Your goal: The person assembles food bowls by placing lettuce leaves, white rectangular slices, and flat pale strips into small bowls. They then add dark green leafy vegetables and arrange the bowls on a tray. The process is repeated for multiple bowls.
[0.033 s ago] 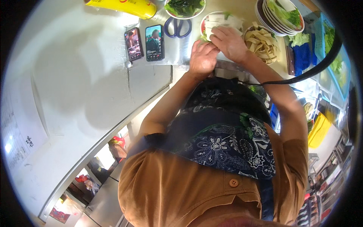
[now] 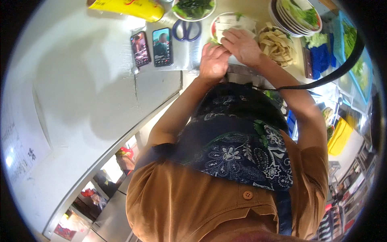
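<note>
Both of my hands meet at the far edge of the counter over a red-rimmed plate stacked with flat white sheets of food. My right hand lies across the near side of the stack, fingers gripping a sheet. My left hand is curled just beside it, fingertips pinching the sheet's near left edge by a bit of green leaf. My forearms reach up from my patterned dark-blue apron and brown shirt.
A bowl of pale wide strips sits right of the plate, with stacked plates of greens behind it. Left of the plate are blue-handled scissors, two lit phones, a bowl of dark greens and a yellow packet. A blue tray of greens stands far right.
</note>
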`<state>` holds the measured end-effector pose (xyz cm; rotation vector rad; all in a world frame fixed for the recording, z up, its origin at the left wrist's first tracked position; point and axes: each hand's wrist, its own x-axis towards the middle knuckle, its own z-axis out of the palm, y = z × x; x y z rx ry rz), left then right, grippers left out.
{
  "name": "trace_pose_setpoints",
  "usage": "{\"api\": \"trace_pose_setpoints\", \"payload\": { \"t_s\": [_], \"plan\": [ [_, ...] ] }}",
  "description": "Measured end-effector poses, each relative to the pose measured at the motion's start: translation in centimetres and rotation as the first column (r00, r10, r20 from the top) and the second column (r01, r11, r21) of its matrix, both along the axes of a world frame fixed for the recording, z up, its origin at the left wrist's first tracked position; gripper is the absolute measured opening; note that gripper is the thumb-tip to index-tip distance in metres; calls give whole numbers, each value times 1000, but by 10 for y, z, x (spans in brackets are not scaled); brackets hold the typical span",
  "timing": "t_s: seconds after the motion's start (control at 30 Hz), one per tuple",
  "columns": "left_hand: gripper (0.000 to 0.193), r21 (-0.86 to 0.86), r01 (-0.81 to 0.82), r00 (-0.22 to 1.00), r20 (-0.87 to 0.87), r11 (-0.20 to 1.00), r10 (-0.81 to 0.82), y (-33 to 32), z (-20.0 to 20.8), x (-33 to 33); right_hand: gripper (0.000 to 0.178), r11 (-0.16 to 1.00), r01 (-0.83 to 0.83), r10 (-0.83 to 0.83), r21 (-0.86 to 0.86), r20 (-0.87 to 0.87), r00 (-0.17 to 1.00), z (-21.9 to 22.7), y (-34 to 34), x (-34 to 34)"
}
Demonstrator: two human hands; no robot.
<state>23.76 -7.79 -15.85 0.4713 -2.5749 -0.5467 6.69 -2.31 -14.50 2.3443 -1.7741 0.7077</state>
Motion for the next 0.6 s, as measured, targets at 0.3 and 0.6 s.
{"api": "trace_pose_setpoints", "payload": {
  "t_s": [0.3, 0.6],
  "plan": [
    [21, -1, -68, 998, 0, 998, 68, -6, 3, 0, 22, 969, 212, -216, -124, -17, 976, 39, 24, -72],
    [30, -49, -68, 997, 29, 996, 70, -17, 14, -17, 23, 670, 743, -708, -17, 288, 645, 98, 53, -183]
  ]
}}
